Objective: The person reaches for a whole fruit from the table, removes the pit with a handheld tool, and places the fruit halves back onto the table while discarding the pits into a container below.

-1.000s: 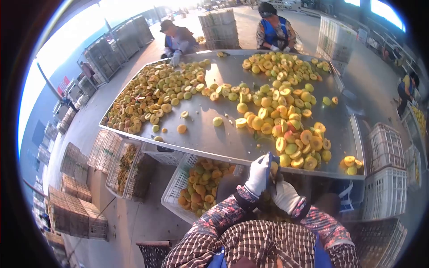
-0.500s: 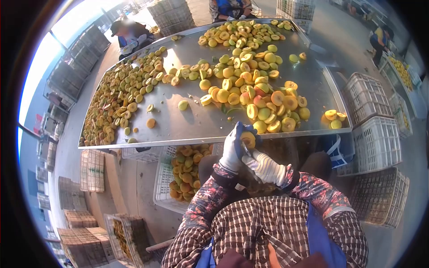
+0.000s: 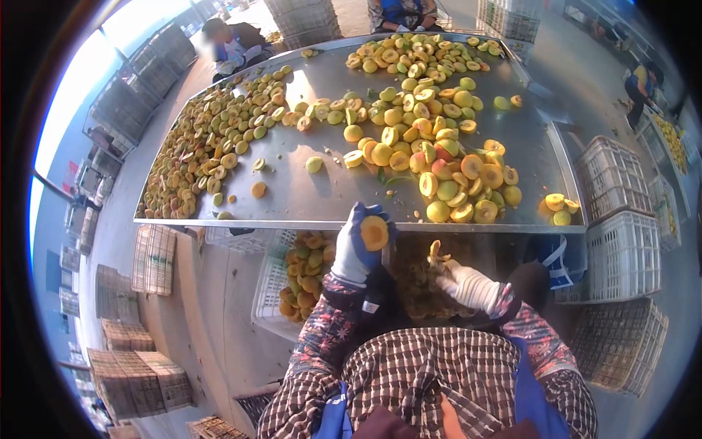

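Observation:
My left hand (image 3: 357,245), in a white and blue glove, grips a halved peach (image 3: 374,233) at the near edge of the metal table (image 3: 292,192), its cut face showing. To its right, my right hand (image 3: 468,286), in a whitish glove, is closed round a small yellowish-brown piece (image 3: 436,252) above a dark container below the table edge. Whether a tool is also in that hand cannot be made out. A pile of halved yellow and orange peaches (image 3: 446,164) lies on the table beyond my hands.
A white crate of fruit (image 3: 272,282) stands below the table at left. More halves (image 3: 205,154) cover the table's left side. Crates (image 3: 621,252) are stacked at right. One person (image 3: 238,47) sits at the far left, another (image 3: 402,14) at the far edge.
My hands have moved apart: the left went left with the peach half, the right went right and slightly down with the small piece. The view has shifted a little.

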Available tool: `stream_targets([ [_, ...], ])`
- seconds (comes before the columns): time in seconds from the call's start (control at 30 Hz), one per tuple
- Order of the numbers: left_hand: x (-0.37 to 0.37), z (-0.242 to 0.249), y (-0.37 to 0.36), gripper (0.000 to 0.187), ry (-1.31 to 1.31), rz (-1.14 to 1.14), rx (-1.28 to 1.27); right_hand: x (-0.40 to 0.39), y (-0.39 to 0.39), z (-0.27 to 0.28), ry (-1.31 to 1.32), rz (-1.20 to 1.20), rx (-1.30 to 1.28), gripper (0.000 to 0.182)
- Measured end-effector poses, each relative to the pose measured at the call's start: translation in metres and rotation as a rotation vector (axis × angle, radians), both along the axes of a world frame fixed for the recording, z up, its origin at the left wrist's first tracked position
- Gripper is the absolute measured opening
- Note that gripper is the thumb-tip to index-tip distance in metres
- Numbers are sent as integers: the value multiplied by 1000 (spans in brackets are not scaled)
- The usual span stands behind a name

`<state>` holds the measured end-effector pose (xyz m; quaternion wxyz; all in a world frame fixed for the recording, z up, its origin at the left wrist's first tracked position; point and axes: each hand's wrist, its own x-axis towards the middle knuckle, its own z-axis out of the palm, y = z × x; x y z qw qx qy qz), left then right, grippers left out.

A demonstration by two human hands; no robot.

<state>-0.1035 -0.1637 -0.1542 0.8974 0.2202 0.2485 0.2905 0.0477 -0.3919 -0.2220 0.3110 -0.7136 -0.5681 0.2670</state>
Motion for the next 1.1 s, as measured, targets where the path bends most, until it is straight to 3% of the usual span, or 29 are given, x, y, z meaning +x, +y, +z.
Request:
stream_targets([
  [0.07,-37,-4,27,32,223,79,486,-7,3,50,-127,-15,-628,49],
  [0.13,-79,-16,66,32,619,63,774,-4,-4,31,-221,35,-608,58],
  [0.23,-128,-59,116,41,1204,-34,1290,0,-2,30,-325,112,-568,54],
  [0.33,-108,-45,152,42,1149,-3,1267,0,7,26,-339,121,-568,48],
  [0.47,-40,-42,220,54,1241,83,1580,0,15,15,-332,175,-525,49],
  [0.67,59,-70,280,51,1559,36,1512,1,28,19,-253,243,-581,43],
  [0.73,67,-77,272,51,1752,-266,1335,4,29,18,-231,249,-592,47],
  [0.8,69,-85,273,49,1782,-252,1339,5,31,21,-225,251,-589,48],
  [0.87,57,-96,280,44,1605,-252,1383,6,32,22,-214,251,-570,52],
  [0.9,50,-102,283,40,1434,-138,1338,5,32,23,-207,252,-545,56],
  [0.93,42,-127,303,44,951,-112,994,3,32,24,-206,252,-536,56],
  [1.0,25,-53,230,46,375,32,482,-1,31,28,-105,66,-472,64],
  [1.03,16,-46,212,50,137,-20,352,2,32,26,-49,70,-397,69],
  [1.1,4,-38,175,55,-223,-107,139,3,35,26,31,66,-173,58],
])
